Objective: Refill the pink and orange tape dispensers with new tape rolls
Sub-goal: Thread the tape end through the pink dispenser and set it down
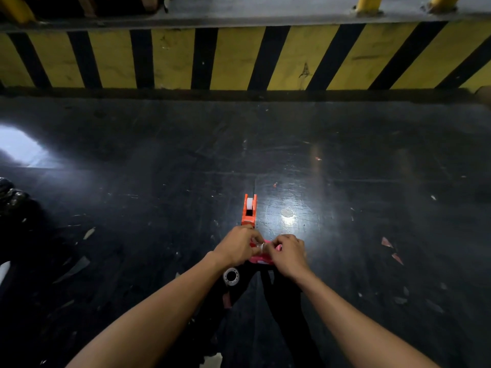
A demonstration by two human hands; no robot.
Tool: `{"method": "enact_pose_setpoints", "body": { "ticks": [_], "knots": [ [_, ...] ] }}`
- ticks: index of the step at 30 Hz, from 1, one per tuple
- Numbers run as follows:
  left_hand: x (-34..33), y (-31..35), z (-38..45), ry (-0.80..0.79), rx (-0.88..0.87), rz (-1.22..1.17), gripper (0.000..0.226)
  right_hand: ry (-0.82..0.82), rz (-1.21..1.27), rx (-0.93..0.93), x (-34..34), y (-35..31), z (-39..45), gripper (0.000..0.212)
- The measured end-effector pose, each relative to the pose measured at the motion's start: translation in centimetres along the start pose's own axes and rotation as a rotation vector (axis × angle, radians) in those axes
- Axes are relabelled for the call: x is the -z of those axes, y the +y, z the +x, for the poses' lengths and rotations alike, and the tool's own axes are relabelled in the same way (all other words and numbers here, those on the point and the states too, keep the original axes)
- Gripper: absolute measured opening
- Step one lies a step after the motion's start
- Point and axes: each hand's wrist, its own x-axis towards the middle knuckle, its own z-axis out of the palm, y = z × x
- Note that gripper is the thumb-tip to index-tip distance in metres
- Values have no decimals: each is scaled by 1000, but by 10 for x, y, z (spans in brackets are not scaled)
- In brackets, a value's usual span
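Observation:
The pink tape dispenser (259,259) lies on the dark floor between both hands, mostly hidden by them. My left hand (235,247) and my right hand (288,252) pinch a clear tape roll (260,246) at the dispenser's top, fingers closed around it. The orange tape dispenser (249,210) stands just beyond my left hand, with a white roll showing in its slot. Another clear tape roll (231,276) lies on the floor under my left wrist.
A yellow-and-black striped kerb (239,57) runs across the far side. Dark shiny floor (159,168) carries scattered paper scraps and pink bits (386,243) at right. A black bag-like object (12,195) sits at the left edge.

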Motion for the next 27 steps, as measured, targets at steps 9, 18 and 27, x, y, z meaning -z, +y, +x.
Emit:
{"method": "enact_pose_setpoints", "body": {
  "ticks": [9, 18, 27],
  "knots": [
    [2, 1, -2, -13, 4, -29, 31, 21, 141, -86, 23, 10, 0, 16],
    [3, 0, -5, -22, 4, -46, 35, -54, 232, -101, 46, 35, -4, 25],
    [0, -3, -3, -3, 0, -53, 30, 15, -134, -197, 32, 33, -7, 20]
  ]
}}
